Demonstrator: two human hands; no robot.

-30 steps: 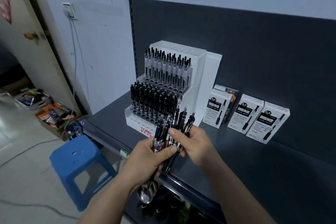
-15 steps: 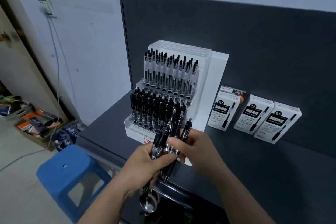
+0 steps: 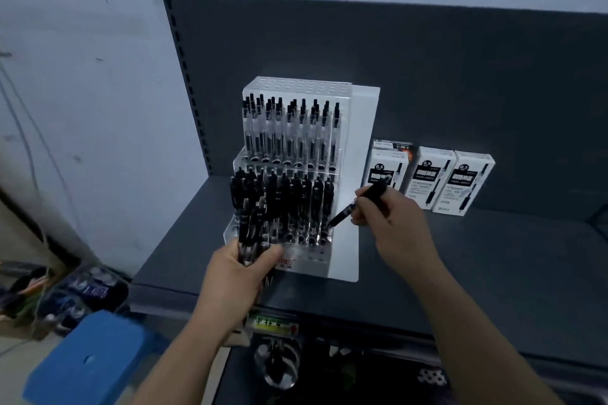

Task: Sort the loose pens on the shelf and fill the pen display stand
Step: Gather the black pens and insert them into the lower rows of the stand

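Gripping a bundle of black pens [image 3: 250, 223] in my left hand [image 3: 237, 276], fingers curled round the barrels, I hold it upright against the front left of the pen display stand [image 3: 362, 141]. My right hand [image 3: 394, 223] pinches a single black pen [image 3: 342, 215] between thumb and fingertips, tilted, its tip down at the right end of the stand's lower tier. Both tiers carry rows of upright pens. The stand sits toward the left side of the dark shelf [image 3: 493, 273], near its back panel. White pen boxes [image 3: 431, 177] stand along the shelf's back edge, just right of the stand.
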